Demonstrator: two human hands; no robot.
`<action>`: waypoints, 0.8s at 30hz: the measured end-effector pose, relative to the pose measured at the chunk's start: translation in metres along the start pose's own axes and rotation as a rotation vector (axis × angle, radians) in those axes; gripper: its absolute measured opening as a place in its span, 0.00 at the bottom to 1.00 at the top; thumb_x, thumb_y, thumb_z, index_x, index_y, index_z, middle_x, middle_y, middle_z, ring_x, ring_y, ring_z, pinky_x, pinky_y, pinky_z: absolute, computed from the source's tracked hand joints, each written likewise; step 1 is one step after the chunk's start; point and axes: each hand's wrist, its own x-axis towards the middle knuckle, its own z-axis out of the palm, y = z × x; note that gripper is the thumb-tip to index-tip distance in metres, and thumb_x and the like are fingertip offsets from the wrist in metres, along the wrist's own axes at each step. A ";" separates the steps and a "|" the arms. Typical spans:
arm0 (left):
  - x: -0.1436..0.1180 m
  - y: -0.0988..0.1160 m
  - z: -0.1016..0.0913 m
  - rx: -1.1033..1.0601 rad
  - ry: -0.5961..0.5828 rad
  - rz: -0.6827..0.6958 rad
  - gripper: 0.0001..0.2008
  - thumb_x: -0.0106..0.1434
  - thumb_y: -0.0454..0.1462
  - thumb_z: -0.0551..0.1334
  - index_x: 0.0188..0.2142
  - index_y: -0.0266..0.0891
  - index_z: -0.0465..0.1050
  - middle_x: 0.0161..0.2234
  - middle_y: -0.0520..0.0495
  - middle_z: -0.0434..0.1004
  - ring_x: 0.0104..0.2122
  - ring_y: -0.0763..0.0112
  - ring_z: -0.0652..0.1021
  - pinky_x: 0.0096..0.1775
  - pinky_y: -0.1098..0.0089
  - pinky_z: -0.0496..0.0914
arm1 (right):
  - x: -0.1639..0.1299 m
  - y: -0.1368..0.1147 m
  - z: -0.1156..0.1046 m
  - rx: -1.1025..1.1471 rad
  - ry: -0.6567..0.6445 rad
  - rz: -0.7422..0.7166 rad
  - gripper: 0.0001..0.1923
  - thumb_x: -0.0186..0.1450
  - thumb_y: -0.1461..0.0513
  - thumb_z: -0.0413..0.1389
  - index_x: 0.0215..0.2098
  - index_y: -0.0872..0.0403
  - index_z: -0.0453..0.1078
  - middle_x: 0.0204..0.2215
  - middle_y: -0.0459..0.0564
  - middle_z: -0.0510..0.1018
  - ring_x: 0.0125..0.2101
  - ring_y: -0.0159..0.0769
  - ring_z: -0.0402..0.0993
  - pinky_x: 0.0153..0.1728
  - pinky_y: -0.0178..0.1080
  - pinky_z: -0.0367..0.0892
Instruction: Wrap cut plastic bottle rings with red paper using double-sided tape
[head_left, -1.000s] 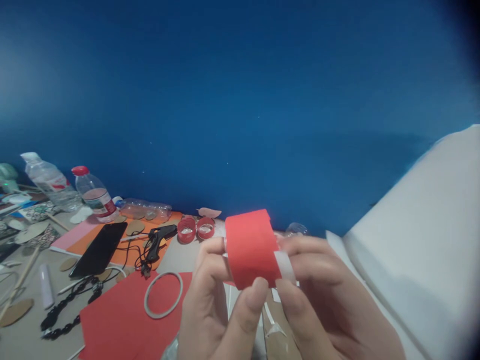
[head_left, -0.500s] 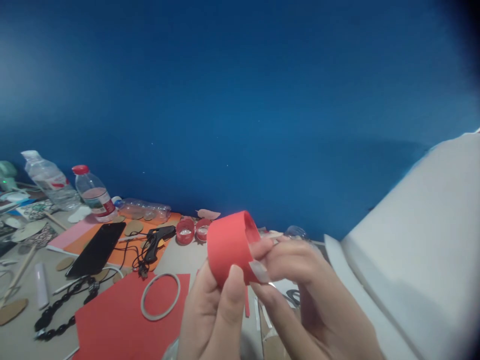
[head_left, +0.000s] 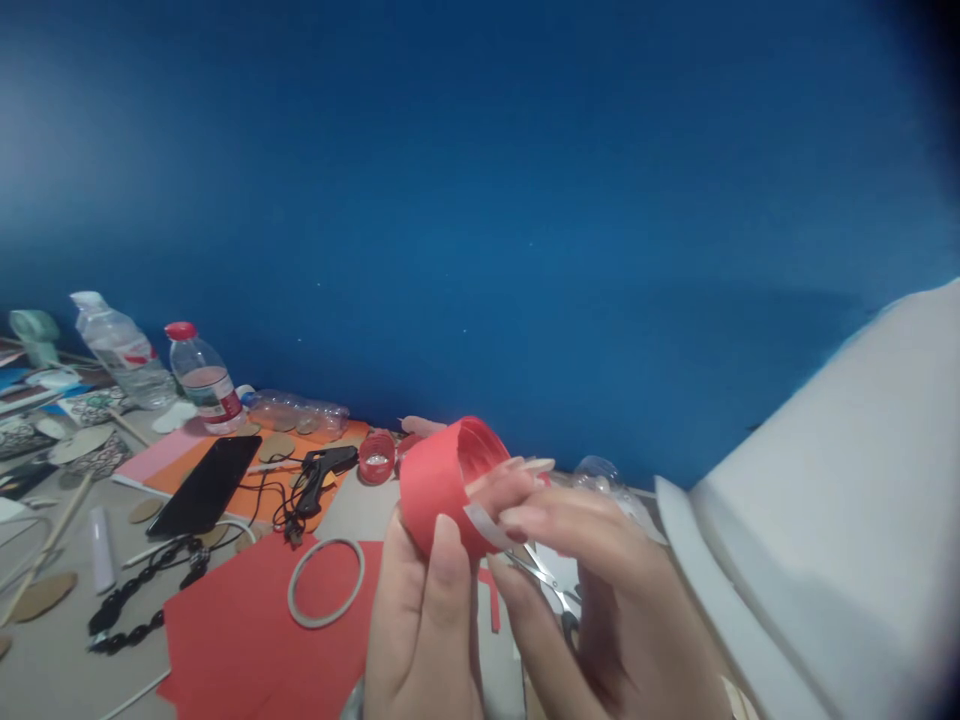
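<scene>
A red paper ring (head_left: 431, 485), like a short tube, is held up above the table. My left hand (head_left: 427, 620) is closed around its lower left side, with the thumb pressed on the outside. A pale strip of tape (head_left: 486, 525) runs along the ring's right rim. My right hand (head_left: 592, 570) is closed at that strip's end, one fingertip reaching into the ring's opening and the thumb below. Scissors (head_left: 551, 580) lie behind my right hand, partly hidden.
Red paper (head_left: 255, 640) with a grey ring (head_left: 326, 622) on it lies at the left. Beyond are a glue gun (head_left: 322, 470), a black phone (head_left: 206, 487), a beaded string (head_left: 127, 610) and two upright bottles (head_left: 206, 385). A blue wall (head_left: 480, 200) rises behind; a white surface slopes at the right.
The red paper ring has moved slightly left and turned so more of its inside shows. My right fingers have shifted along the strip, and the scissors have come into view. The camera view has shifted slightly.
</scene>
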 end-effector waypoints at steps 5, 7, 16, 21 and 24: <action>0.001 0.002 0.004 -0.060 0.026 -0.023 0.08 0.63 0.41 0.63 0.40 0.45 0.79 0.39 0.46 0.83 0.45 0.59 0.80 0.49 0.61 0.73 | 0.005 0.000 -0.009 -0.012 -0.102 0.014 0.15 0.62 0.74 0.52 0.43 0.52 0.67 0.41 0.44 0.76 0.45 0.30 0.72 0.50 0.32 0.66; 0.001 0.001 0.004 -0.093 0.036 -0.025 0.06 0.61 0.40 0.64 0.38 0.46 0.78 0.38 0.47 0.83 0.43 0.59 0.80 0.47 0.61 0.74 | 0.006 0.001 -0.011 -0.018 -0.120 0.011 0.15 0.62 0.73 0.53 0.43 0.51 0.67 0.42 0.44 0.76 0.46 0.29 0.72 0.50 0.30 0.65; 0.002 -0.001 0.005 -0.168 0.005 -0.072 0.06 0.60 0.38 0.65 0.37 0.43 0.79 0.39 0.45 0.82 0.43 0.60 0.80 0.47 0.62 0.73 | 0.009 0.001 -0.016 0.057 -0.142 0.164 0.09 0.64 0.70 0.53 0.37 0.48 0.68 0.38 0.40 0.77 0.43 0.27 0.72 0.46 0.27 0.66; 0.001 0.000 0.009 -0.211 -0.035 -0.090 0.05 0.60 0.38 0.65 0.36 0.43 0.79 0.39 0.44 0.82 0.43 0.58 0.80 0.47 0.60 0.73 | 0.010 -0.001 -0.017 0.076 -0.133 0.208 0.08 0.65 0.68 0.53 0.37 0.48 0.68 0.38 0.40 0.78 0.43 0.27 0.73 0.46 0.26 0.66; 0.000 0.000 0.009 -0.206 -0.007 -0.117 0.05 0.61 0.39 0.64 0.35 0.43 0.79 0.39 0.45 0.82 0.43 0.59 0.80 0.47 0.61 0.73 | 0.010 -0.001 -0.016 0.054 -0.125 0.203 0.09 0.64 0.69 0.54 0.37 0.48 0.69 0.38 0.41 0.78 0.43 0.28 0.73 0.45 0.27 0.67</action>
